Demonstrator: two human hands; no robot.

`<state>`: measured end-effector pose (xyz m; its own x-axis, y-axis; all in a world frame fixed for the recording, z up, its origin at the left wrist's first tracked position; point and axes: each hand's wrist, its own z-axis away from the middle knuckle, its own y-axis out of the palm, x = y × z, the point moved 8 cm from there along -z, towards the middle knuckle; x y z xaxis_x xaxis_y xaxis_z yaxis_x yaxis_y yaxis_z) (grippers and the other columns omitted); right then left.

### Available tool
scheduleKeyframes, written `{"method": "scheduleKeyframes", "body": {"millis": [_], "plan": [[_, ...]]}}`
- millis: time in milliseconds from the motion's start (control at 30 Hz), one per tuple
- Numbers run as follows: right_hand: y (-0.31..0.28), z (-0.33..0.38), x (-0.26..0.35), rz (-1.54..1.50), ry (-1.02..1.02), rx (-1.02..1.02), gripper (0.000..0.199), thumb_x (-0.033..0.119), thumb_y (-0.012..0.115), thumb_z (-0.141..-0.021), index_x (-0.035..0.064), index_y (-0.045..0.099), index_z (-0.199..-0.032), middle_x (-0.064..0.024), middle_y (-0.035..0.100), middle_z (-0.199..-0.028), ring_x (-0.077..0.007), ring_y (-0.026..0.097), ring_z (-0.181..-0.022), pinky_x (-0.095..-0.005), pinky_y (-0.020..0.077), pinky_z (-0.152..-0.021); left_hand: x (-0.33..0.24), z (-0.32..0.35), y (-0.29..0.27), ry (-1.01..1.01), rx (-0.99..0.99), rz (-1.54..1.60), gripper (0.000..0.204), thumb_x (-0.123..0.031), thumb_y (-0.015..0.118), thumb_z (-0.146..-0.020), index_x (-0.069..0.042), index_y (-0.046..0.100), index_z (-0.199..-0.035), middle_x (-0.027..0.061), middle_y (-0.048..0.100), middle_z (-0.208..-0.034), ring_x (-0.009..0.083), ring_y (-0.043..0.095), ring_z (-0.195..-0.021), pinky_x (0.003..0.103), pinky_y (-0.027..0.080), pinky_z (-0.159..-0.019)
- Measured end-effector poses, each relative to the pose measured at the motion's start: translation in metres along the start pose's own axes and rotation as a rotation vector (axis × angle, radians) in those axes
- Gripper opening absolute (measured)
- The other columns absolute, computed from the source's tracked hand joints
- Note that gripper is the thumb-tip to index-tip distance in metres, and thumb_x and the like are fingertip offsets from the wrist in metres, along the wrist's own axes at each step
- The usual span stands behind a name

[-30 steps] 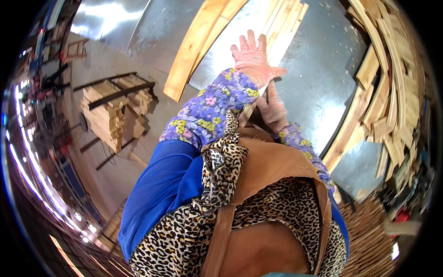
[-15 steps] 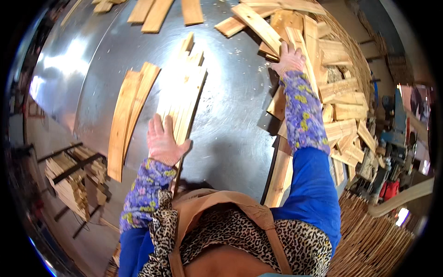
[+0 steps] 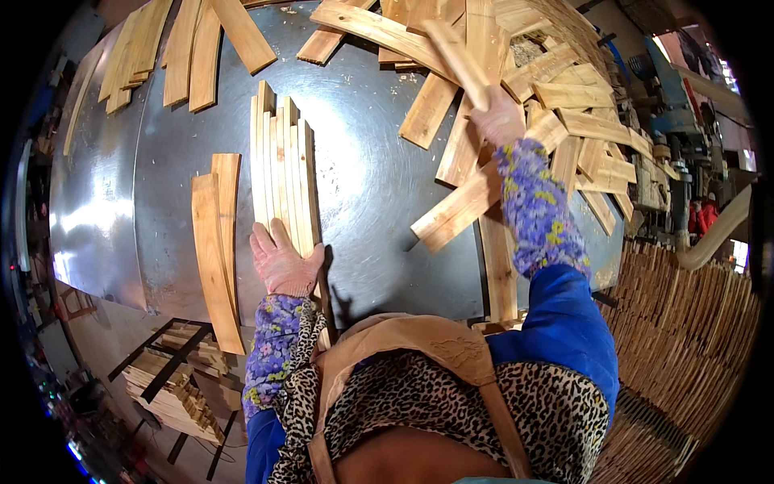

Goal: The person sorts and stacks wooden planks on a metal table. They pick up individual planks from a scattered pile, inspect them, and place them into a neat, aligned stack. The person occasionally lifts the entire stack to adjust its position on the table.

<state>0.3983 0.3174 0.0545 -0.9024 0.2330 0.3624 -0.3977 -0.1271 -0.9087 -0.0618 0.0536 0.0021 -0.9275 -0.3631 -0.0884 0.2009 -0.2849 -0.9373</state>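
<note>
On the metal table lie two curved boards and more slats near its far edge. A rack of cut wood stands below.

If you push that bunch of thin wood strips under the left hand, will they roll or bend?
The wood strips look flat, so they'd probably slide, not roll. The metal table looks shiny and smooth, so sliding seems easy. They lie loose side by side under the left hand, so they'd likely fan apart.
</note>
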Motion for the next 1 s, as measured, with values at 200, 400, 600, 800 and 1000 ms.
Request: {"method": "scheduleKeyframes", "body": {"millis": [200,400,600,800,1000], "plan": [[0.174,0.145,0.078,0.17,-0.306,0.149,0.021,0.024,0.064,-0.104,0.0061,0.072,-0.113,-0.0174,0.075,-0.101,-0.0323,0.075,-0.097,-0.0446,0.0636,-0.084,-0.002,0.006,0.003,0.113,-0.125,0.074,0.114,-0.069,0.076,-0.086,0.0,0.037,-0.169,0.0342,0.027,-0.174,0.0546,0.026,-0.16,0.063,0.026,-0.129],[0.207,0.175,0.107,-0.295,-0.221,0.262,0.07,0.057,0.06,-0.103,0.013,0.058,-0.158,-0.0222,0.072,-0.141,-0.0436,0.067,-0.131,-0.0499,0.0519,-0.114,-0.016,0.019,0.004,0.146,-0.098,-0.008,0.12,-0.074,0.074,-0.085,0.001,0.034,-0.169,0.0376,0.026,-0.174,0.0579,0.021,-0.161,0.069,0.01,-0.131],[0.048,0.002,0.069,0.385,0.075,-0.3,0.08,0.056,0.071,-0.094,0.0092,0.048,-0.154,-0.0252,0.059,-0.148,-0.0493,0.06,-0.136,-0.0582,0.0394,-0.12,-0.014,0.021,-0.003,0.117,-0.059,-0.052,0.116,-0.066,0.082,-0.081,0.0,0.038,-0.166,0.0326,0.035,-0.168,0.0541,0.026,-0.158,0.068,0.014,-0.13],[0.079,-0.013,0.035,-0.042,0.15,-0.204,0.057,0.038,0.066,-0.098,0.0106,0.056,-0.147,-0.0227,0.059,-0.149,-0.0433,0.063,-0.136,-0.0507,0.051,-0.114,-0.061,0.034,-0.015,0.595,-0.085,-0.095,0.094,-0.058,0.08,-0.085,-0.005,0.05,-0.157,0.0216,0.046,-0.157,0.0438,0.038,-0.148,0.068,0.021,-0.125],[0.136,0.1,0.073,0.355,-0.36,0.018,0.051,0.035,0.071,-0.093,0.0095,0.067,-0.137,-0.0203,0.069,-0.139,-0.0447,0.056,-0.139,-0.0522,0.047,-0.116,-0.12,0.058,0.007,1.367,0.032,0.088,0.062,-0.053,0.08,-0.084,-0.007,0.068,-0.125,0.0098,0.06,-0.126,0.0322,0.052,-0.128,0.063,0.03,-0.122]]}}
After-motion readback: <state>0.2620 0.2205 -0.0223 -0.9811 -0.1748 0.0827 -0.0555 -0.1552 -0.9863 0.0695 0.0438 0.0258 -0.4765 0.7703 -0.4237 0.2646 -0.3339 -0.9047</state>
